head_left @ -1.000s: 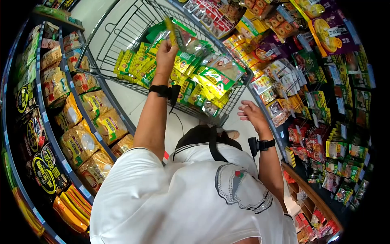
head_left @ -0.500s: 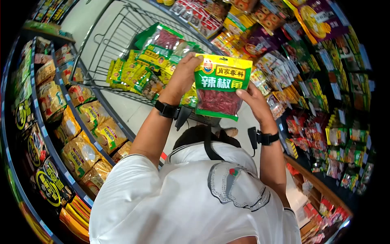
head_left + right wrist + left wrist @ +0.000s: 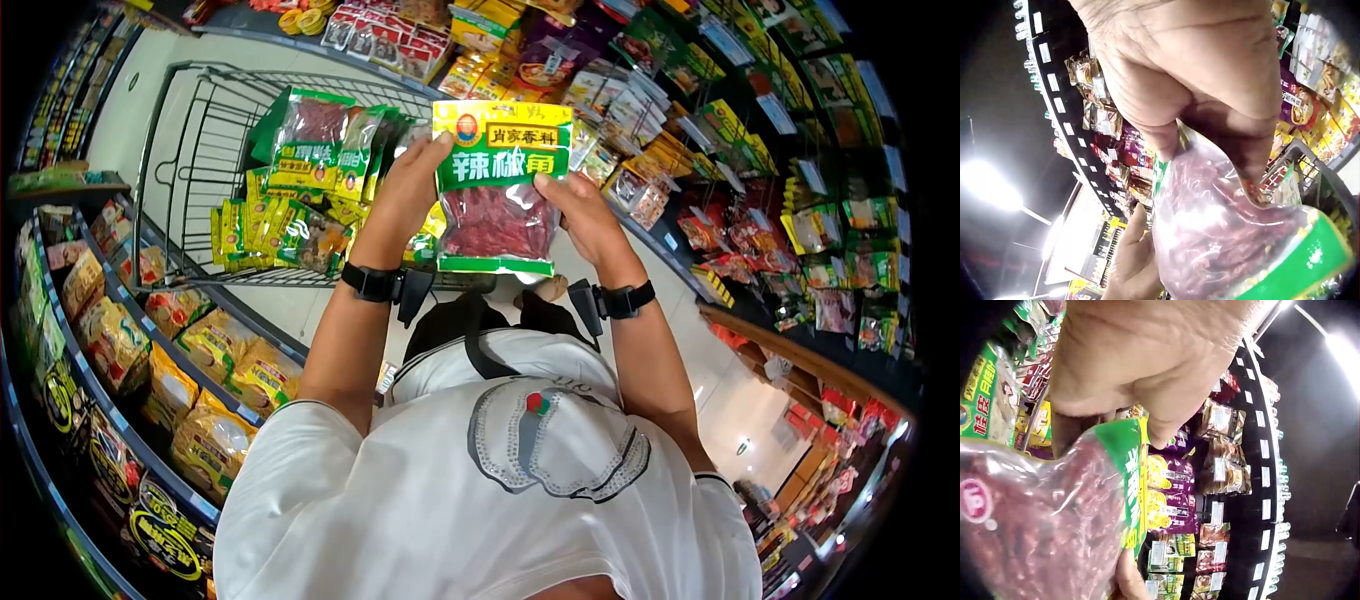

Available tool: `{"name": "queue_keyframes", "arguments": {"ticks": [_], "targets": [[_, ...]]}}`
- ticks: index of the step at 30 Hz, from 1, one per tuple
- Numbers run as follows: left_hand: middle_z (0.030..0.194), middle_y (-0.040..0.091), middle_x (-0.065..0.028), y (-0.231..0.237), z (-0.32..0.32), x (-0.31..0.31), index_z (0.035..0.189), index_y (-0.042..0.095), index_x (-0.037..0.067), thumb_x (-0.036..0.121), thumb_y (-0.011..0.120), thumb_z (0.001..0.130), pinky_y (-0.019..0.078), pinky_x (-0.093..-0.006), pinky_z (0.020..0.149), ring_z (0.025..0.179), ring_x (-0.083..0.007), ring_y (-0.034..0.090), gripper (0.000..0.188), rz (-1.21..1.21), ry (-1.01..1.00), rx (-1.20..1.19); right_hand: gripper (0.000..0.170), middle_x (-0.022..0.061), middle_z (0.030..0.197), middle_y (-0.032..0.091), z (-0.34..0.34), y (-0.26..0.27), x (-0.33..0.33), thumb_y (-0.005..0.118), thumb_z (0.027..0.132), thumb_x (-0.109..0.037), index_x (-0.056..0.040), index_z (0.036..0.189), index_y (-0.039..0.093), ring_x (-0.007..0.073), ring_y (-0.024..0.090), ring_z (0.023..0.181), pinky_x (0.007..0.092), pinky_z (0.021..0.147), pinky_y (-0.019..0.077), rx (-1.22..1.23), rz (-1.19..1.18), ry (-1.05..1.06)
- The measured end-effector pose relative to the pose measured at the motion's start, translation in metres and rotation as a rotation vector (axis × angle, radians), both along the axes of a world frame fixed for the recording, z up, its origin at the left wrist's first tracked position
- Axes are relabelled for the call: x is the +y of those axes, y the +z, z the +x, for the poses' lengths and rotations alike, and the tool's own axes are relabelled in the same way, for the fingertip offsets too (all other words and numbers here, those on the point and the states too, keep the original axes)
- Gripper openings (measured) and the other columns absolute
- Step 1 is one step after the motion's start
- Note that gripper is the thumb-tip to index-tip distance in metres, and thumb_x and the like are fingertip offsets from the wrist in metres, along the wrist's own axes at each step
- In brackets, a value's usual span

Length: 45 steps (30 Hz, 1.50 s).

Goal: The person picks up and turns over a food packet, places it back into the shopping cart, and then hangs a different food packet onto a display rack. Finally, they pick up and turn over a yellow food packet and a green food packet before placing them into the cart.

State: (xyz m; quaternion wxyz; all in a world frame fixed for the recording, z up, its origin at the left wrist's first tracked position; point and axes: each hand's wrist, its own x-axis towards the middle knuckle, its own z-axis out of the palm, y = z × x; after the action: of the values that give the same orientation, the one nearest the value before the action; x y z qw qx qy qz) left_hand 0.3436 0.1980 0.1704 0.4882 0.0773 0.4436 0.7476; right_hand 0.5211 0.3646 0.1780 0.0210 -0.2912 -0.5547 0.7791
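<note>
A bag of dried red chili peppers (image 3: 500,225), with a yellow and green header and a clear window, is held up in front of the body, its printed face towards the head camera. The left hand (image 3: 405,190) pinches its upper left edge, thumb on the front. On the other side the right hand (image 3: 590,220) grips the right edge at mid-height, thumb also on the front. Fingers behind the bag are mostly hidden. In the left wrist view the clear window (image 3: 1041,525) bulges with red pods; the right wrist view shows the bag's green bottom strip (image 3: 1304,262).
Behind the bag stands a wire shopping cart (image 3: 185,165) with several green and yellow spice packets (image 3: 305,165) inside. Shelves of bagged goods (image 3: 215,440) run along the left. Racks of hanging packets (image 3: 760,225) line the right side, over tiled floor (image 3: 670,340).
The left hand has brought the bag out from over the cart, and the right hand has taken its other edge. The head view has since turned, shifting cart and bag leftward.
</note>
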Motion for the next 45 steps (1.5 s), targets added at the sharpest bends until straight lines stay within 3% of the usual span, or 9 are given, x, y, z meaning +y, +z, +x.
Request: {"name": "queue_keyframes", "arguments": {"ticks": [7, 16, 17, 21, 23, 26, 29, 33, 45], "targets": [[0.131, 0.055, -0.0069, -0.013, 0.022, 0.005, 0.143, 0.042, 0.001, 0.022, 0.064, 0.095, 0.0415, -0.0304, 0.101, 0.117, -0.0142, 0.052, 0.057, -0.114, -0.179, 0.269, 0.042, 0.0038, 0.118, 0.063, 0.012, 0.002, 0.011, 0.062, 0.097, -0.031, -0.0009, 0.125, 0.059, 0.012, 0.055, 0.108, 0.0294, 0.098, 0.0397, 0.011, -0.033, -0.137], [0.118, 0.058, -0.0097, -0.021, 0.038, 0.028, 0.141, 0.041, 0.002, 0.021, 0.063, 0.095, 0.0451, -0.0287, 0.094, 0.107, -0.0146, 0.055, 0.054, -0.178, 0.017, 0.398, 0.044, 0.004, 0.118, 0.062, 0.021, 0.029, 0.011, 0.06, 0.097, -0.034, -0.0035, 0.129, 0.057, 0.0111, 0.058, 0.1, 0.0295, 0.09, 0.0475, 0.034, -0.081, -0.202], [0.131, 0.055, -0.0111, -0.019, 0.044, 0.03, 0.144, 0.037, 0.0, 0.023, 0.061, 0.097, 0.0398, -0.0322, 0.103, 0.118, -0.0164, 0.052, 0.058, -0.232, 0.026, 0.383, 0.046, 0.0048, 0.119, 0.061, 0.024, 0.031, 0.012, 0.06, 0.098, -0.034, -0.0031, 0.131, 0.055, 0.0119, 0.059, 0.101, 0.0308, 0.091, 0.0479, 0.061, -0.078, -0.183], [0.118, 0.06, -0.0069, -0.018, 0.053, 0.042, 0.141, 0.044, 0.009, 0.026, 0.054, 0.1, 0.0474, -0.0321, 0.094, 0.106, -0.0157, 0.057, 0.045, -0.057, -0.057, -0.122, 0.054, 0.013, 0.13, 0.057, 0.026, 0.065, -0.001, 0.055, 0.1, -0.036, -0.0001, 0.14, 0.047, 0.0196, 0.057, 0.113, 0.0368, 0.103, 0.0446, 0.259, -0.062, -0.064], [0.121, 0.06, -0.0089, -0.053, 0.058, 0.028, 0.139, 0.047, 0.01, 0.025, 0.054, 0.099, 0.0479, -0.034, 0.095, 0.11, -0.0186, 0.057, 0.043, -0.162, -0.23, 0.538, 0.049, 0.0144, 0.136, 0.054, 0.033, 0.068, -0.003, 0.053, 0.101, -0.032, 0.0004, 0.138, 0.05, 0.0222, 0.054, 0.121, 0.0362, 0.106, 0.041, 0.321, -0.023, 0.048], [0.126, 0.06, -0.0162, -0.026, 0.078, 0.035, 0.134, 0.049, 0.005, 0.031, 0.049, 0.1, 0.0507, -0.0381, 0.097, 0.115, -0.0256, 0.059, 0.042, -0.014, -0.265, 0.695, 0.05, 0.0183, 0.141, 0.05, 0.041, 0.082, -0.011, 0.047, 0.102, -0.036, 0.004, 0.132, 0.054, 0.0254, 0.052, 0.126, 0.0383, 0.105, 0.043, 0.305, 0.182, 0.188], [0.128, 0.057, -0.0199, -0.015, 0.086, 0.053, 0.135, 0.048, 0.004, 0.043, 0.044, 0.101, 0.0523, -0.0445, 0.098, 0.117, -0.0326, 0.058, 0.052, 0.356, -0.254, -0.112, 0.048, 0.0182, 0.139, 0.052, 0.05, 0.09, -0.011, 0.05, 0.101, -0.033, 0.0051, 0.129, 0.056, 0.0254, 0.053, 0.124, 0.0384, 0.106, 0.0431, 0.33, 0.186, 0.203], [0.131, 0.055, -0.0212, -0.005, 0.099, 0.062, 0.139, 0.044, 0.004, 0.045, 0.038, 0.102, 0.052, -0.0451, 0.099, 0.118, -0.0334, 0.058, 0.055, 0.486, -0.314, -0.327, 0.038, 0.0122, 0.123, 0.064, 0.071, 0.091, -0.005, 0.054, 0.1, -0.024, 0.0, 0.13, 0.059, 0.0193, 0.057, 0.117, 0.0323, 0.103, 0.0422, 0.313, 0.068, 0.193], [0.132, 0.053, -0.0263, -0.006, 0.147, 0.108, 0.141, 0.042, 0.004, 0.049, 0.034, 0.103, 0.0575, -0.0442, 0.09, 0.12, -0.0361, 0.056, 0.059, 0.544, -0.444, -0.606, 0.042, 0.0162, 0.123, 0.063, 0.126, 0.102, 0.044, 0.052, 0.1, -0.026, 0.006, 0.127, 0.057, 0.0243, 0.061, 0.114, 0.037, 0.099, 0.0485, 0.31, 0.071, 0.251]]}}
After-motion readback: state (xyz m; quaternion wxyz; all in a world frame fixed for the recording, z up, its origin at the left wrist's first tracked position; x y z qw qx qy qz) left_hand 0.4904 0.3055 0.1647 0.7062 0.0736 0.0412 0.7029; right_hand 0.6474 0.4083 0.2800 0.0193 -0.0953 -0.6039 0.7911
